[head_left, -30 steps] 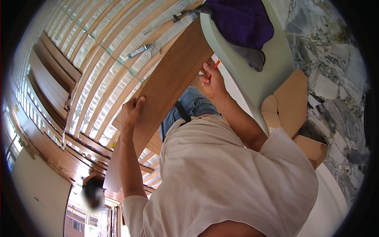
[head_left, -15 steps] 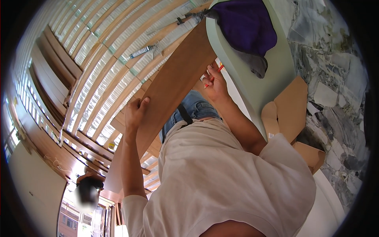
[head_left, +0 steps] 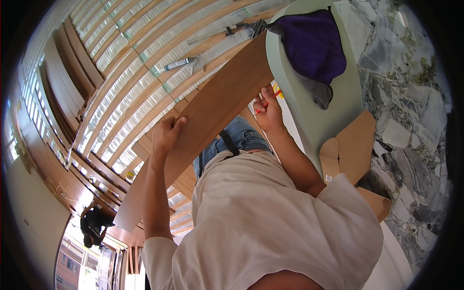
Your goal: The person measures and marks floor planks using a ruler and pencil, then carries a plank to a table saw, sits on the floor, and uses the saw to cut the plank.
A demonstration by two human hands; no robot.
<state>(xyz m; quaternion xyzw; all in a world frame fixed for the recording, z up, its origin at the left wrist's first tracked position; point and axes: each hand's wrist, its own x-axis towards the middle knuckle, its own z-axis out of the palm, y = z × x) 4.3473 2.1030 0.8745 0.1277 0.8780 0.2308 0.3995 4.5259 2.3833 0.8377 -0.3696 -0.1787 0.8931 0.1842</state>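
Observation:
A long brown wooden plank [head_left: 217, 106] slants from upper middle to lower left, before my jeans. My left hand [head_left: 168, 131] grips the plank's left edge, thumb on its face. My right hand [head_left: 268, 111] is closed round a red pencil [head_left: 277, 92] beside the plank's right edge; whether it also touches the plank is unclear. Just right of the plank's far end, a purple and grey cloth [head_left: 314, 48] lies on a pale green curved surface [head_left: 338, 111].
Slatted floor framework [head_left: 125, 87] carries a sealant tube [head_left: 178, 63], tools [head_left: 241, 29] and stacked boards [head_left: 65, 63]. A small yellow object [head_left: 130, 176] lies left. Opened cardboard [head_left: 355, 140] is beside grey marble [head_left: 406, 145]. A co-worker in black [head_left: 94, 222] bends at lower left.
The view has shifted, so the cloth, plank and hands appear further right and lower. Both hands keep their holds. The co-worker appears further left, with more of the body showing.

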